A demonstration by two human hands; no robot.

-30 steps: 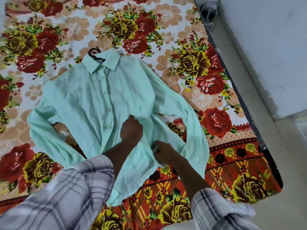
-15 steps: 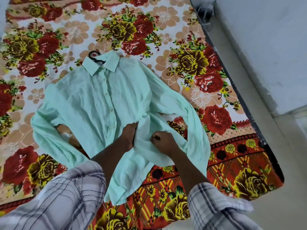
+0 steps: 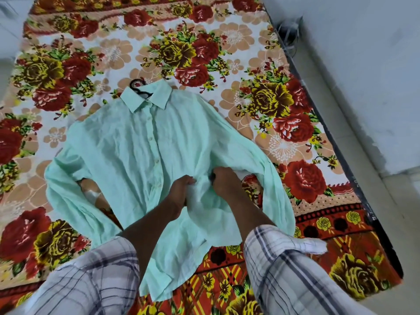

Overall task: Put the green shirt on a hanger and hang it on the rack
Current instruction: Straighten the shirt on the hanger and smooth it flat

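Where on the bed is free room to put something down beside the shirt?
Free: the bedsheet above the collar, up to the far edge, and the strip right of the shirt, between its sleeve and the bed's edge. The left side, past the other sleeve, is also bare. Crowded: the middle, where the left hand and right hand grip the shirt front, and by the hanger.

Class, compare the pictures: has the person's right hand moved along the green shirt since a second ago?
Yes. The right hand has moved up the green shirt toward its collar, pinching the placket.
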